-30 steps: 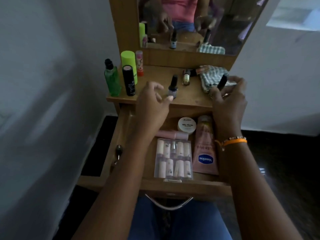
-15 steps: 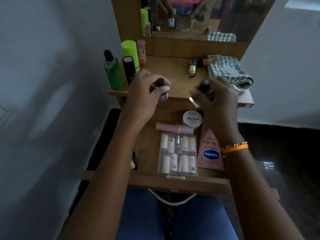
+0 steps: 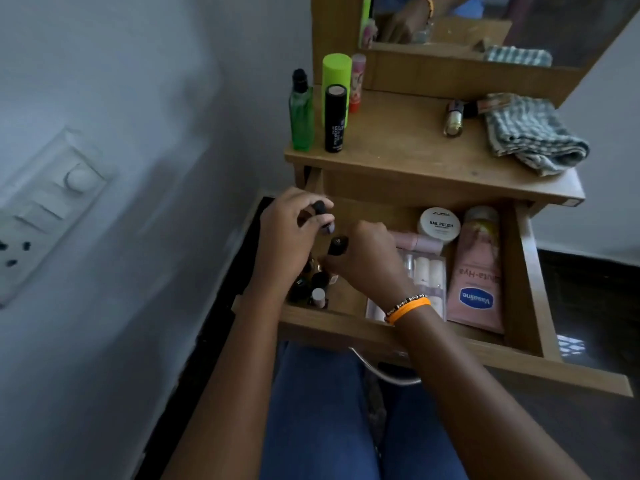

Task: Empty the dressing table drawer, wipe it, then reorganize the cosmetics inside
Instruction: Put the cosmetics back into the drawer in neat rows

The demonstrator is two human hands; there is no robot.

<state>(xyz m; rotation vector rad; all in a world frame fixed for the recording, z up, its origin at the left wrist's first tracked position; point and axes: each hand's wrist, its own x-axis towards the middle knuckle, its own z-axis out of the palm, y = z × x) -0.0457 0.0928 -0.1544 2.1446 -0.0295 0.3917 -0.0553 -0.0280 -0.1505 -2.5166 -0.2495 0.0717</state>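
The wooden drawer (image 3: pixel 530 271) stands pulled out under the dressing table top (image 3: pixel 398 147). My left hand (image 3: pixel 287 237) grips a small nail polish bottle with a black cap (image 3: pixel 322 216) over the drawer's left end. Beside it my right hand (image 3: pixel 367 261) pinches a second dark-capped bottle (image 3: pixel 337 245). Below both hands, several small bottles (image 3: pixel 317 289) stand in the drawer's left corner. Further right lie a clear box of small tubes (image 3: pixel 427 268), a pink tube (image 3: pixel 420 242), a white nail polish remover jar (image 3: pixel 439 224) and a pink Vaseline tube (image 3: pixel 476 271).
On the table top stand a green bottle (image 3: pixel 302 112), a black tube (image 3: pixel 335 117), a lime can (image 3: pixel 336 74) and a pink stick (image 3: pixel 357 81); a gold bottle (image 3: pixel 453 119) and a checked cloth (image 3: pixel 530 133) lie right. A switchboard (image 3: pixel 45 206) is on the left wall.
Both hands took a small bottle each from the table top and carried them down and left into the drawer's left end. The camera swung left.
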